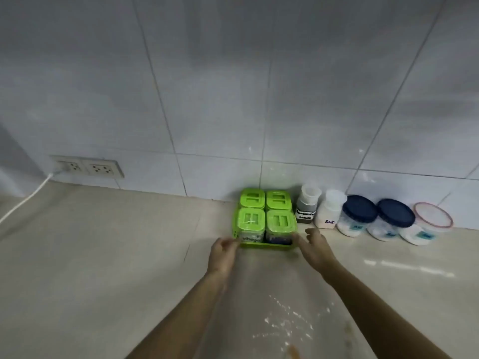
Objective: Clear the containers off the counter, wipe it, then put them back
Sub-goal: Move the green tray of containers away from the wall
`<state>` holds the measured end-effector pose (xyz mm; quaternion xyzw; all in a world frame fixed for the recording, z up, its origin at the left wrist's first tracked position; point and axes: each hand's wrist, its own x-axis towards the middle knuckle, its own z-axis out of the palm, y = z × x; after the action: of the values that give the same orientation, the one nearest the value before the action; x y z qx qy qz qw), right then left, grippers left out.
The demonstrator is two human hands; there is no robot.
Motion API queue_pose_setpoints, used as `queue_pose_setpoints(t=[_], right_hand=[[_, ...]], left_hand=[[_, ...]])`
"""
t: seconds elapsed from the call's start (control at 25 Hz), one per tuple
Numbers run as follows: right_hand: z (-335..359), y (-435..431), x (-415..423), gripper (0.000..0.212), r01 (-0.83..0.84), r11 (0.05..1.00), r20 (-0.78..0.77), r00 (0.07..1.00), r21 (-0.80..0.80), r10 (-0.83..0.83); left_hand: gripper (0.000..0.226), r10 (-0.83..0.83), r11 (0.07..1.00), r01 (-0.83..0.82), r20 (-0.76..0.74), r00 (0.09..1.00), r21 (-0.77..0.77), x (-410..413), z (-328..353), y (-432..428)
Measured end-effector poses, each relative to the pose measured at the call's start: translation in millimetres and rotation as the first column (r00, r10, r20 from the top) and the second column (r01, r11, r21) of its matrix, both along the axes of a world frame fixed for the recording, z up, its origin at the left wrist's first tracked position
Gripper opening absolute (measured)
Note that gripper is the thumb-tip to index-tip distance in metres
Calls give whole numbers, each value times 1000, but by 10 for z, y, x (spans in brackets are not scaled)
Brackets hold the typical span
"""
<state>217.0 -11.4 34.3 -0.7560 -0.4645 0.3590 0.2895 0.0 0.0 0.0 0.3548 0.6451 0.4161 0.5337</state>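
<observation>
1. The green tray with four green-lidded containers sits against the wall at twelve o'clock on the counter.
2. The left hand pinches the tray's nine o'clock edge.
3. The right hand, fingers spread, touches its three o'clock corner.

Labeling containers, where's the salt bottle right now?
In the head view, the salt bottle stands right of centre against the tiled wall, between the seasoning bottle and a blue-lidded jar.

Large pale grey wall tiles rise behind a beige stone counter. 2 wall sockets sit low left, a white cable plugged into one.
</observation>
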Motion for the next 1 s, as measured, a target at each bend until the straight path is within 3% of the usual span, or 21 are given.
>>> queue_pose_setpoints(t=[0.12, 0.2, 0.32, 0.4, 0.48, 0.64, 0.88, 1.0], right_hand=[[-50, 218, 11, 44, 38, 999, -218, 975, 2, -37], [-114, 334, -23, 29, 43, 999, -264, 964, 21, -36], [-171, 365, -106, 33, 106, 994, -339, 936, 9, -97], [-125, 345, -167, 51, 120, 993, -386, 915, -14, -116], [-45, 272, -381, 60, 67, 998, -419, 905, -22, -70], [132, 40, -1134, 54, -118, 993, -454, 884, 9, 109], [237, -447, -2502, 46, -423, 906, -491, 786, 16, 376], [140, -675, -2991, 45, -521, 853, -480, 751, -8, 454]], left_hand=[[34, 7, 1000, -6, 73, 997, -11, 109, 67, 227], [35, -1, 1000, 3, 52, 999, -27, 128, 116, 345], [34, -45, 995, 49, 48, 998, -91, 28, 168, 351], [28, -70, 991, 76, 56, 996, -113, -99, 261, 319], [26, -57, 990, 66, 72, 996, -127, -346, 358, 157], [46, 83, 990, -74, 69, 994, -120, -1117, 517, -455], [81, 321, 936, -320, -19, 947, -143, -2353, 615, -1526], [84, 403, 898, -404, -42, 914, -174, -2722, 508, -1953]])
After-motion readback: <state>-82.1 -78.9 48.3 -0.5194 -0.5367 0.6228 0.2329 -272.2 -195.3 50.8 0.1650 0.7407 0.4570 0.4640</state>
